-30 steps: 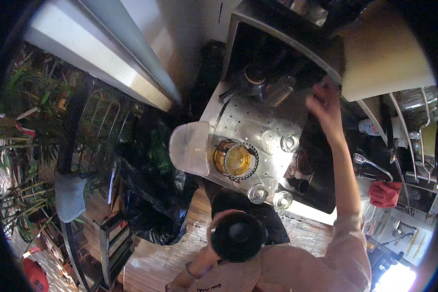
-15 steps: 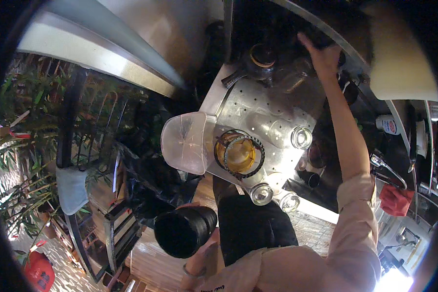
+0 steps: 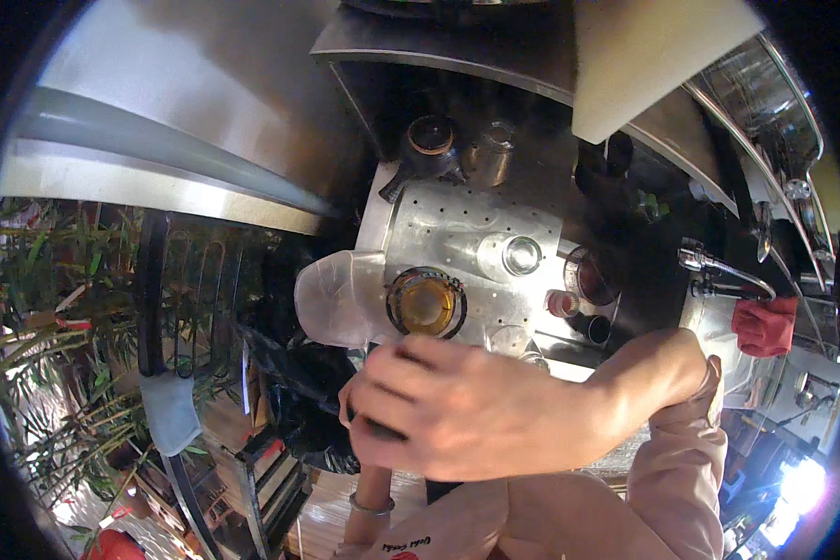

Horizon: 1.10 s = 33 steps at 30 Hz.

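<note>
My right hand (image 3: 457, 406) reaches across the middle, its fingers bent and slightly smeared. Their grasp is hidden on the underside. Black shows between the fingers, where a black cylindrical cup (image 3: 380, 427) was seen in full before. Of my left hand (image 3: 373, 483), only the part near the braceleted wrist shows; its fingers are covered by my right hand. Just beyond my right fingers stands an amber glass vessel (image 3: 427, 308) with a dark braided ring, on a perforated metal tray (image 3: 439, 207). A clear glass (image 3: 521, 254) stands farther right on this tray. A translucent plastic flap (image 3: 339, 299) juts out at its left.
A dark-rimmed pot (image 3: 429, 140) and another glass (image 3: 495, 149) stand at the back under a metal hood. To the right are a faucet (image 3: 726, 266), a red cloth (image 3: 765, 325) and a small black cup (image 3: 593, 327). Bamboo-like plants (image 3: 65, 280) fill the left.
My right hand has come back from the dark far area to a place over my left hand and the black cup, hiding most of both. My head view has shifted.
</note>
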### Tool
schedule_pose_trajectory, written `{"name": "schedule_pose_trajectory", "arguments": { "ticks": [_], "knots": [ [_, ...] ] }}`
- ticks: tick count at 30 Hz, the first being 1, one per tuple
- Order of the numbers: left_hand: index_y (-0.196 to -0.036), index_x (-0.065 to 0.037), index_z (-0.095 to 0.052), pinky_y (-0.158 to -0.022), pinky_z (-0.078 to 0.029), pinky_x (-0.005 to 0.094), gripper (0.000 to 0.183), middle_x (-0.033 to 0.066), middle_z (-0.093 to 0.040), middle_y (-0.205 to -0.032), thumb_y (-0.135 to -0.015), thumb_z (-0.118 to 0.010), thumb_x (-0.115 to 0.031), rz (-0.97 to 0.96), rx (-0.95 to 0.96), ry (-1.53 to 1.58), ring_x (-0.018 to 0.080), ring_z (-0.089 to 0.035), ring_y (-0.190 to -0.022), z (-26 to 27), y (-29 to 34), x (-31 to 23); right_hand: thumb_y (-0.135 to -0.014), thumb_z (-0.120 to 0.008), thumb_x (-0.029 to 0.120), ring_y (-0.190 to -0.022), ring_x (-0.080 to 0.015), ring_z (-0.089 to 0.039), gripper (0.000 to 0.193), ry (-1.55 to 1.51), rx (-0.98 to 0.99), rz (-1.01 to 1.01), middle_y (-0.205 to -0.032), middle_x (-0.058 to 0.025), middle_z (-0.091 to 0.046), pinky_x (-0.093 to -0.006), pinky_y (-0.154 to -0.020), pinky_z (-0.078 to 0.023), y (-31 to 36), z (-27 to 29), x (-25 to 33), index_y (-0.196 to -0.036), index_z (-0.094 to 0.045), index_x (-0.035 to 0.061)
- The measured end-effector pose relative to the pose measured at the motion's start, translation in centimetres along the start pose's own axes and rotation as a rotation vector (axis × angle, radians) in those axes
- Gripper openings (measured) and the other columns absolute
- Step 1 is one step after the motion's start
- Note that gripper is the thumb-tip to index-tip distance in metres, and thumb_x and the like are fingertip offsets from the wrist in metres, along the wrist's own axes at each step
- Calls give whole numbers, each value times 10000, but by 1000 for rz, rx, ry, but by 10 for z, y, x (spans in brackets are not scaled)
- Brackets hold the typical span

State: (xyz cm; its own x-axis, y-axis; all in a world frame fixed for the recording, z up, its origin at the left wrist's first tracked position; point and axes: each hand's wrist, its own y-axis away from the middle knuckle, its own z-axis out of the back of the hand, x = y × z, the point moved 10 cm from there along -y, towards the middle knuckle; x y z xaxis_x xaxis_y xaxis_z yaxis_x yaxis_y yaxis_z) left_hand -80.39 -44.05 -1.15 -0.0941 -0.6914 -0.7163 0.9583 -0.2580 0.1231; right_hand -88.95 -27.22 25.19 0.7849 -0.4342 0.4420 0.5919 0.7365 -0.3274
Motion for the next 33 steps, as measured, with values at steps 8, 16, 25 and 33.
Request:
{"name": "schedule_pose_trajectory", "arguments": {
  "ticks": [8,16,25,33],
  "knots": [
    [-1463,-51,-473,-1196,-339,467,746,150,-539,-1469,-864,-774,-380,107,-5,113,323,-487,-1374,4,24,0,-849,-742,407,-1294,-384,-492,758,-425,18,32,-1378,-206,-537,-491,-1138,-401,3,-24,-5,-1456,-492,28],
    [-1440,-47,-487,-1180,-358,465,720,157,-552,-1449,-861,-780,-360,107,-6,182,326,-505,-1354,-5,31,-2,-884,-802,350,-1394,-381,-498,771,-100,-435,-927,-1497,-228,-526,-443,-1155,-406,214,24,-257,-1484,-464,3],
    [-1414,-41,-502,-1162,-379,462,691,165,-566,-1427,-858,-786,-338,167,-12,127,328,-526,-1331,-1,34,1,-847,-801,454,-1358,-369,-508,740,565,-988,-1239,-1442,-175,-567,-500,-1151,-391,342,-69,-576,-1430,-546,77],
    [-1391,-37,-516,-1145,-398,460,666,172,-578,-1407,-855,-792,-319,120,42,118,331,-544,-1311,5,36,0,-680,-929,358,-1182,-411,-625,933,333,-1204,-1176,-1306,-225,-645,-465,-1040,-489,315,-30,-452,-1423,-483,14]
  ]
}}
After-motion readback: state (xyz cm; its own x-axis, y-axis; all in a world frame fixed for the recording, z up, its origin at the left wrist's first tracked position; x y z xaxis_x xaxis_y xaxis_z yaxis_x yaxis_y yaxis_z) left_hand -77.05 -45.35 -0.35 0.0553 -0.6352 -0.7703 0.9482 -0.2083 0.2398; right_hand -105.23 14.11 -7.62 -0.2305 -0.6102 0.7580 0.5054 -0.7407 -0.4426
